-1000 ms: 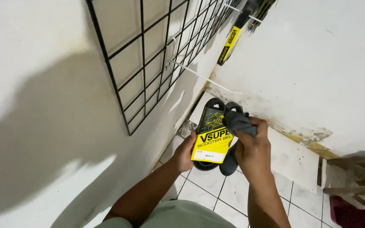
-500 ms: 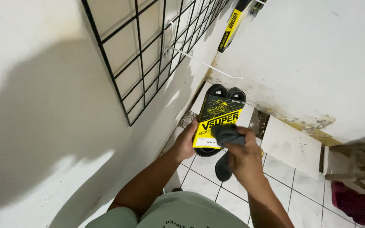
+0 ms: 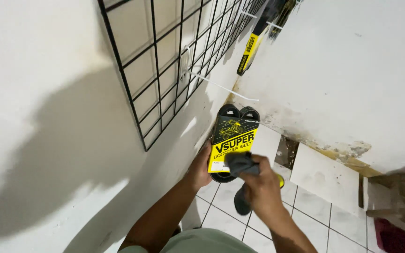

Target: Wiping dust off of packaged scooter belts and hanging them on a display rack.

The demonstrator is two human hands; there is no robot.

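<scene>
I see my left hand (image 3: 201,167) gripping the lower left edge of a packaged drive belt (image 3: 233,143): a loop of black ribbed rubber folded double, so two rounded ends show at the top, wrapped in a glossy black and yellow cardboard sleeve. It stands nearly upright in front of me, over the tiled floor near the room corner. My right hand (image 3: 260,189) is closed around a dark grey cloth (image 3: 241,165), soft and crumpled, pressed against the sleeve's lower right corner; a tail of the cloth hangs below my fist.

I count one belt in hand and one more yellow and black packaged belt (image 3: 249,54) hanging from a peg high up. One black wire grid panel (image 3: 165,70) leans on the rough white wall (image 3: 48,93) to my left, with thin white pegs (image 3: 221,86) sticking out; I see two clearly.

The floor tiles (image 3: 324,180) are smooth white squares; the wall base behind is stained and flaking. To my right sits a wooden frame (image 3: 399,197), leaving open floor between it and the belt.
</scene>
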